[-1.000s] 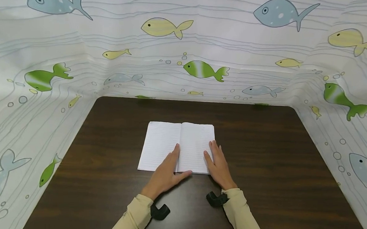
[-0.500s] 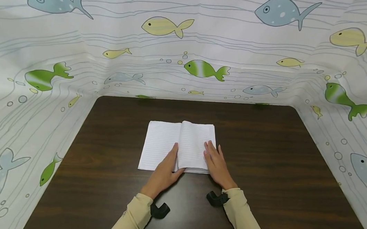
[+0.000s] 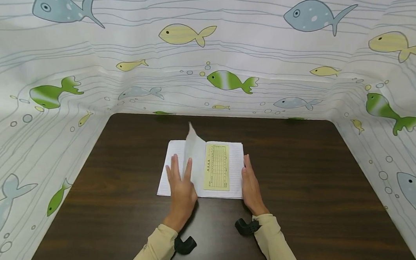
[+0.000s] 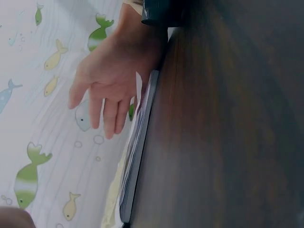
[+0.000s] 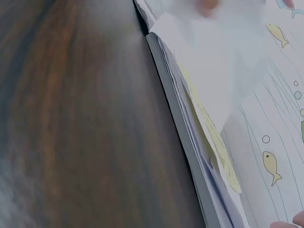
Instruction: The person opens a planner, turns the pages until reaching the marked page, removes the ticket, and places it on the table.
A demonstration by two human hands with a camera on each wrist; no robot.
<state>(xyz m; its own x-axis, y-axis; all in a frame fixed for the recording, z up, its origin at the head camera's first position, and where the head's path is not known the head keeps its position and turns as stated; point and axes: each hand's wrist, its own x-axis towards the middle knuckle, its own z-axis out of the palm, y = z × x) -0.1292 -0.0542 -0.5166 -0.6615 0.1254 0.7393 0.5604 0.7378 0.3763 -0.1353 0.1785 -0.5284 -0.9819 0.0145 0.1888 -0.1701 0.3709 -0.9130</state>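
The open notebook (image 3: 236, 169) lies on the dark wood-grain table (image 3: 302, 172). The left hand (image 3: 180, 192), fingers extended and gripping nothing, hides part of the left page (image 3: 175, 148); its contact with the raised, curved leaf (image 3: 196, 152) cannot be confirmed. The right hand (image 3: 252, 188), fingers straight, holds nothing beside the right edge. The yellow slip's (image 3: 216, 167) fine print is illegible.

No word or number can be made out. The only lettering is on a yellow slip (image 3: 216, 176), at six o'clock in the head view, on the lined page (image 3: 236, 169) of a notebook (image 3: 175, 148): a bolder row of characters (image 3: 208, 165) towards its nine o'clock edge, then a ruled table (image 3: 219, 166), all too small to read; in the right wrist view, at four o'clock, it is illegible too
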